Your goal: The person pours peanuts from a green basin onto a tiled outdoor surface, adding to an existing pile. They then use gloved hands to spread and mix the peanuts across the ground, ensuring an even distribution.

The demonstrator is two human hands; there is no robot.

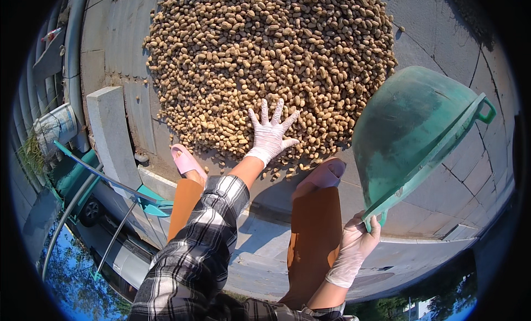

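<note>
A broad heap of unshelled peanuts (265,64) lies spread on the paving before me. My left hand (271,132), in a thin whitish glove, rests with fingers spread on the heap's near edge. At the right, my gloved right hand (361,238) grips one handle of a large green plastic tub (410,130). The tub is tipped on its side, its worn outer wall towards the heap and its opening turned away from it; its inside is hidden. A second handle shows at the tub's far end.
My feet in pink slides (186,160) stand at the heap's near edge, with stray peanuts between them. At the left are a concrete block (114,134), a teal metal-framed cart (79,171), a white bucket (58,124) and long pipes (74,72). A parked car (120,246) is behind.
</note>
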